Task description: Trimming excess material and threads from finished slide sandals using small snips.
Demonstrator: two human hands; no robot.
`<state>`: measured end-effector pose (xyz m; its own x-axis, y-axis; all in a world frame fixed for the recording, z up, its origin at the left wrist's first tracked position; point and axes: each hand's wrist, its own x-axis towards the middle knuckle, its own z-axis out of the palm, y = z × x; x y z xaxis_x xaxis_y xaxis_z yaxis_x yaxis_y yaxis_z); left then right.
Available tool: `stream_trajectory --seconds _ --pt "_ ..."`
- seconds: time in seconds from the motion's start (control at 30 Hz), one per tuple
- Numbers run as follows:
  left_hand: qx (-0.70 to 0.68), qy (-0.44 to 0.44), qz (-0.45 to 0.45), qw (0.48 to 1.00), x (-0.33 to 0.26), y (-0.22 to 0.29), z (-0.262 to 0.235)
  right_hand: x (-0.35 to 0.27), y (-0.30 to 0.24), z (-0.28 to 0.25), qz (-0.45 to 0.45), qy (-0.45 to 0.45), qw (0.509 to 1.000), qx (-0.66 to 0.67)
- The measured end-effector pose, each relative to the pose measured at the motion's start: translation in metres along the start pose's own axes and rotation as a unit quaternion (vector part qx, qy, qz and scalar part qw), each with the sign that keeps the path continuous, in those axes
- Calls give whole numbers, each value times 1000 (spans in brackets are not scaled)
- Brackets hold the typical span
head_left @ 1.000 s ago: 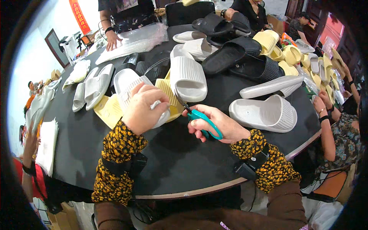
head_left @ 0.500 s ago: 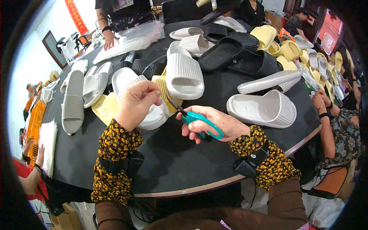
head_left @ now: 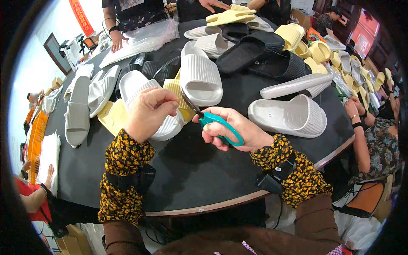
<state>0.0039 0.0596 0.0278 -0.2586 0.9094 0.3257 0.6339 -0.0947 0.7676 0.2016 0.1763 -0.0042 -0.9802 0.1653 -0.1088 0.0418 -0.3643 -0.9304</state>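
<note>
My right hand is wrapped round a pair of scissors with teal handles and dark blades. The blades point up and left, toward a light grey slide sandal that lies sole-down just beyond. My left hand is pinched closed to the left of the blade tips; what it grips, if anything, is too small to make out. Beneath and behind it lie a whitish slide sandal and a pale yellow one. A thin clear strand curves up behind the left hand.
Black slides and yellow slides are heaped at the back. Grey slides lie at the left and right of the black table. Clear plastic bags lie at the far left, under a co-worker's hand.
Yellow slides now lie on top of the back pile, with a co-worker's hand beside them. My hands keep nearly the same pose, scissors still held. The whole view has shifted slightly.
</note>
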Motion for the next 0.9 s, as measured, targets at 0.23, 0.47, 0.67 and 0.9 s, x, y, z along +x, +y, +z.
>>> stream_trajectory --seconds 0.23,0.47,0.67,0.9 --pt "1 -1 -12 1000 -6 0 3 -1 3 7 -6 56 998 -27" --pt "63 -82 49 993 5 -41 -32 16 7 -6 -99 46 988 -110" --pt "37 -22 45 998 -15 3 13 23 10 -15 -64 101 989 -85" --pt "41 -10 32 999 -63 18 13 21 22 -18 -98 84 986 -105"
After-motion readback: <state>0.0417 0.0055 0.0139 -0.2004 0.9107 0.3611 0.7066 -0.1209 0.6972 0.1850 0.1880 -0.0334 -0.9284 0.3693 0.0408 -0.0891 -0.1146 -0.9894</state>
